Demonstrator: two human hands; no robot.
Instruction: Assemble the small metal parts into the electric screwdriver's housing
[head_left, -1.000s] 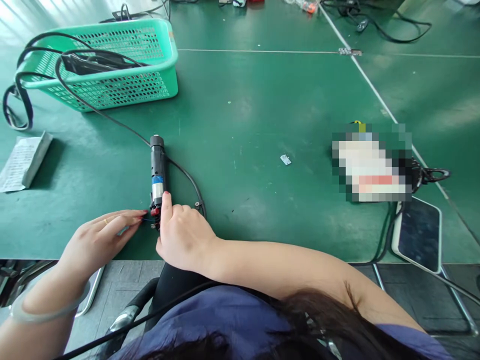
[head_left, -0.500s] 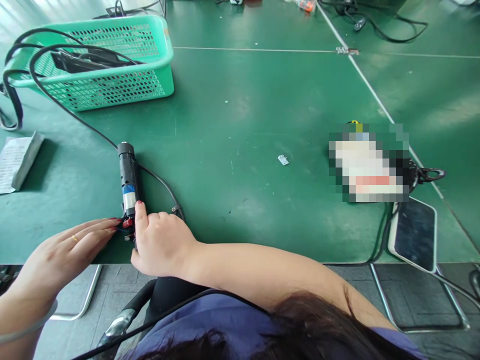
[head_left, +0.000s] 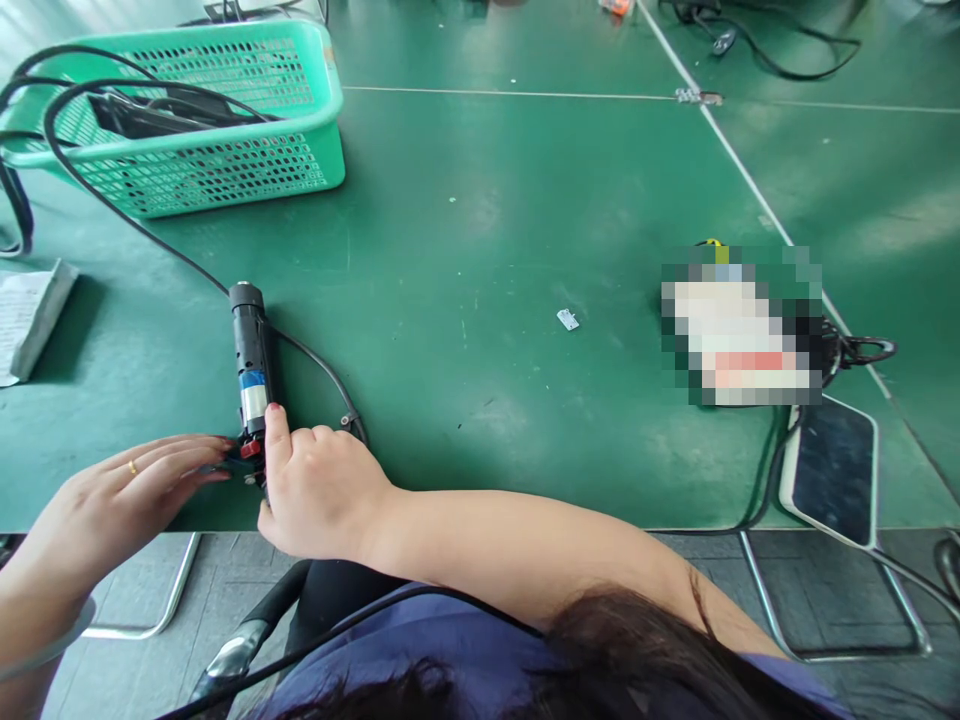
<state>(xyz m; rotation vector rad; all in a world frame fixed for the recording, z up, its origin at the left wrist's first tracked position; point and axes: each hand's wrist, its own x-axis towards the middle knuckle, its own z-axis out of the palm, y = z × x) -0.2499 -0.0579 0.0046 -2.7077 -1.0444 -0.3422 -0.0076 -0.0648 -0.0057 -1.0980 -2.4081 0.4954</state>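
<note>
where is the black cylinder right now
In the head view, the black cylinder lies left of centre, below the green basket, touching the right hand.

paper packet (head_left: 28, 318) cut by left edge; pale item (head_left: 727, 325) pixelated; right hand (head_left: 322, 490) partly hides black tube (head_left: 250, 338)

A big, flat green table top (head_left: 465, 230) fills most of the view. A thin pale line (head_left: 510, 94) runs across its far part. A wider whitish line (head_left: 742, 170) slants down to the right, and a small metal piece (head_left: 697, 97) sits where they meet. Bright light shines on the far left corner. Below the near edge is a grey tiled floor (head_left: 232, 570), with bent silver metal tubes (head_left: 847, 658) and a curved black armrest (head_left: 277, 605).
</note>
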